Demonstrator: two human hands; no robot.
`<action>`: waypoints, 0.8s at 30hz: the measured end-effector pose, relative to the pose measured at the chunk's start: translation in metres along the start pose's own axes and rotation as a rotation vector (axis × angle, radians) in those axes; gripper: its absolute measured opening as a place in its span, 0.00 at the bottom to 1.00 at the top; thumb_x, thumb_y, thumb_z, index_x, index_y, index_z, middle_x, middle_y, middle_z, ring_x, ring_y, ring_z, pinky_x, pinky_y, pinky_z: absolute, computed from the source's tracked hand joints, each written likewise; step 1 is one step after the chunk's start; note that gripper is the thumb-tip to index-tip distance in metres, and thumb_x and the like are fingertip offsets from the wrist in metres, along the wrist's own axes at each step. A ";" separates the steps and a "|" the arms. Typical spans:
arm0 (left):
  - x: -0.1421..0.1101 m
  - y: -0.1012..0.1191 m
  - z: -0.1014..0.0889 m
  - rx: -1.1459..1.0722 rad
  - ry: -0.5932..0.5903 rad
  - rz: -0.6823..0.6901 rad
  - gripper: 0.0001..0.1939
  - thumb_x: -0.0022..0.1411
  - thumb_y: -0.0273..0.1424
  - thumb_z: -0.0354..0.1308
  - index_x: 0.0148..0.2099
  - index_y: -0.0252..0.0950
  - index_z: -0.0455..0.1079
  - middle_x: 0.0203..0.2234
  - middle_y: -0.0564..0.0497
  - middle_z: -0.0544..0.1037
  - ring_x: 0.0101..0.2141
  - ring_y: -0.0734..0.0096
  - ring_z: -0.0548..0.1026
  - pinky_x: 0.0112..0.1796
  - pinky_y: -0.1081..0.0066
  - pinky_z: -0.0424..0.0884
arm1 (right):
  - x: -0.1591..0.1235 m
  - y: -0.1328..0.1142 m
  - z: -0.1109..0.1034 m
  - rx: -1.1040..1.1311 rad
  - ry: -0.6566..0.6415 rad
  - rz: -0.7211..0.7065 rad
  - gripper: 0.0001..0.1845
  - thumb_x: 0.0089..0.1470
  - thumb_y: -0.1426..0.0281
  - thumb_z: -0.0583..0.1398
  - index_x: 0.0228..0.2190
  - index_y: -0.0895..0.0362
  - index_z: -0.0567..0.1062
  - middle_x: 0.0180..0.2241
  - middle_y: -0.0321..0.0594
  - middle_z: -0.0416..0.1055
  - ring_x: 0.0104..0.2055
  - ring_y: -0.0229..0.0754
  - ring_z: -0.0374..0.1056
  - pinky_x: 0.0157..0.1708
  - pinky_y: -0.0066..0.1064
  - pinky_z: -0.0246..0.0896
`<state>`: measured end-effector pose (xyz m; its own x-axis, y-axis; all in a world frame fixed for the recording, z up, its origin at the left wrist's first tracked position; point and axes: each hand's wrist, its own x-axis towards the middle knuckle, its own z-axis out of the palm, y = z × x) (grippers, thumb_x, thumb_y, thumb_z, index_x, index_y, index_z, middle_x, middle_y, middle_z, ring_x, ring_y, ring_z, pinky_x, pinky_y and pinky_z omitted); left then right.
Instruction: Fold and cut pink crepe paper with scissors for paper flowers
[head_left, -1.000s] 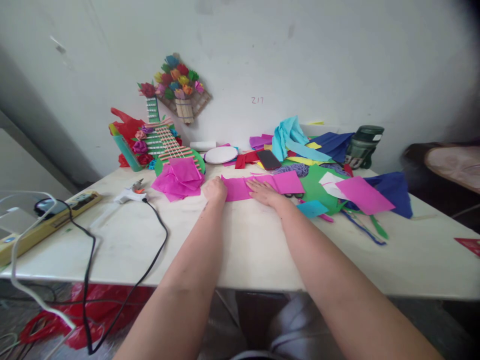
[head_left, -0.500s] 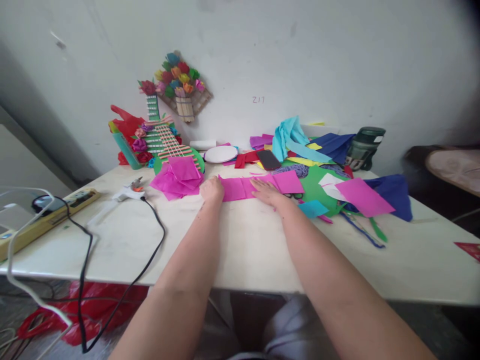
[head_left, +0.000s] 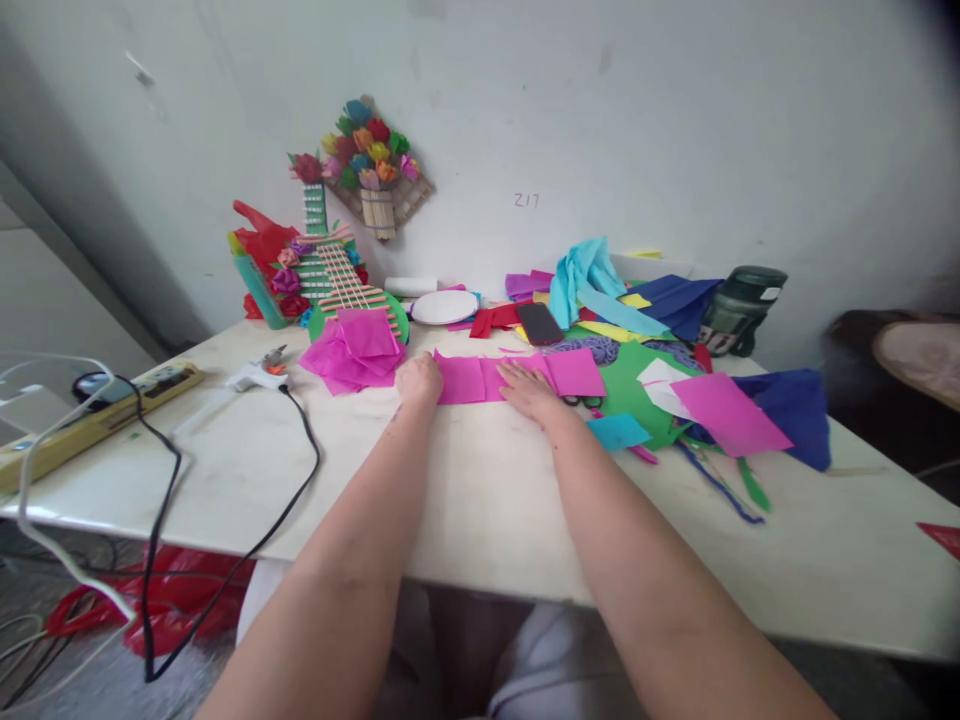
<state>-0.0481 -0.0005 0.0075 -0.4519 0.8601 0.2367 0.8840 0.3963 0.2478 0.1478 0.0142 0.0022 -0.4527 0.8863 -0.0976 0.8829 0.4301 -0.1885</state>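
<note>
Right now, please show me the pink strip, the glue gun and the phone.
Pink strip (head_left: 460,380): head view, its left section.
Glue gun (head_left: 256,377): head view, white body.
Phone (head_left: 540,324): head view, dark screen.

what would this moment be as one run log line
creased magenta paper strip: on white table | left hand: curled at its left end | right hand: palm down across its middle

Room between forearms, black cord leftward

paper strip: magenta | glue gun: white | phone: black | power strip: yellow | bottle: dark green
</note>
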 end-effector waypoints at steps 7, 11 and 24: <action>-0.001 -0.001 0.002 0.002 0.020 0.019 0.15 0.61 0.34 0.44 0.44 0.37 0.69 0.38 0.40 0.76 0.40 0.58 0.74 0.38 0.64 0.68 | 0.003 0.000 0.002 -0.001 0.012 0.005 0.31 0.58 0.63 0.40 0.62 0.54 0.44 0.65 0.33 0.34 0.66 0.38 0.30 0.61 0.42 0.28; -0.001 -0.001 0.001 -0.001 0.001 0.011 0.15 0.61 0.34 0.44 0.45 0.38 0.69 0.39 0.40 0.76 0.41 0.58 0.74 0.38 0.64 0.67 | 0.002 0.000 0.001 -0.003 0.011 0.006 0.31 0.58 0.64 0.41 0.62 0.54 0.44 0.65 0.33 0.34 0.66 0.38 0.31 0.61 0.42 0.29; 0.001 -0.002 0.003 -0.036 0.004 0.007 0.15 0.61 0.33 0.45 0.44 0.37 0.69 0.38 0.40 0.76 0.40 0.57 0.74 0.39 0.63 0.67 | 0.004 0.001 0.004 -0.006 0.030 0.021 0.30 0.58 0.64 0.40 0.62 0.53 0.44 0.65 0.31 0.33 0.66 0.38 0.31 0.61 0.42 0.29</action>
<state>-0.0499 0.0001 0.0042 -0.4460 0.8616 0.2423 0.8824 0.3780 0.2800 0.1465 0.0173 -0.0018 -0.4301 0.8999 -0.0719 0.8930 0.4124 -0.1805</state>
